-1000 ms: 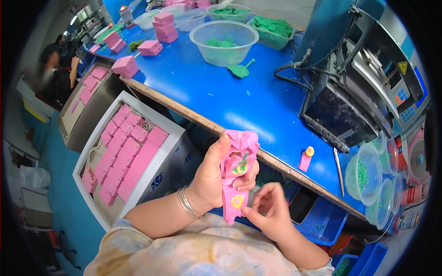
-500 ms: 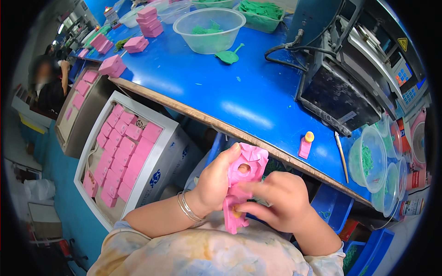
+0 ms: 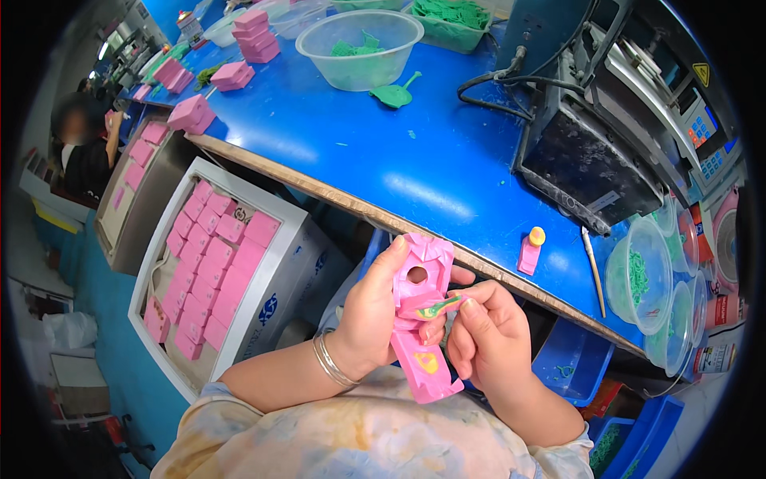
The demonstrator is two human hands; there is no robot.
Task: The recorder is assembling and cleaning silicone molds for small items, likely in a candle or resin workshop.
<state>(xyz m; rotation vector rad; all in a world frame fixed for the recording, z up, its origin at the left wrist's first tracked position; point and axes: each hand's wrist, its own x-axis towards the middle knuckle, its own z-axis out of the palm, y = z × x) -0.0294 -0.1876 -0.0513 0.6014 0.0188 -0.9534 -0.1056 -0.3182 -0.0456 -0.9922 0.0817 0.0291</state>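
Note:
Just in front of my body, my left hand (image 3: 369, 307) grips a pink rubber-like mold (image 3: 435, 259). Its upper part has a round hole through it. Below, a pink slab (image 3: 423, 374) with a yellow patch hangs tilted under my fingers. Between the two sits a small pink mold piece (image 3: 411, 309) with a green and yellow filling (image 3: 439, 307). My right hand (image 3: 495, 327) pinches the right end of this filled piece with thumb and fingers. Whether the pink parts are joined behind my left fingers is hidden.
On the blue table (image 3: 319, 144) stand a small pink block with a yellow top (image 3: 531, 249), a brush (image 3: 592, 271), a green leaf-shaped piece (image 3: 395, 94) and a plastic bowl (image 3: 359, 68). A black machine (image 3: 590, 160) is at right. Pink blocks fill a tray (image 3: 299, 239) at left.
My right hand has drawn back from the lower slab and now pinches the filled piece. The green and yellow filling has come into view, and the lower slab has swung toward the right.

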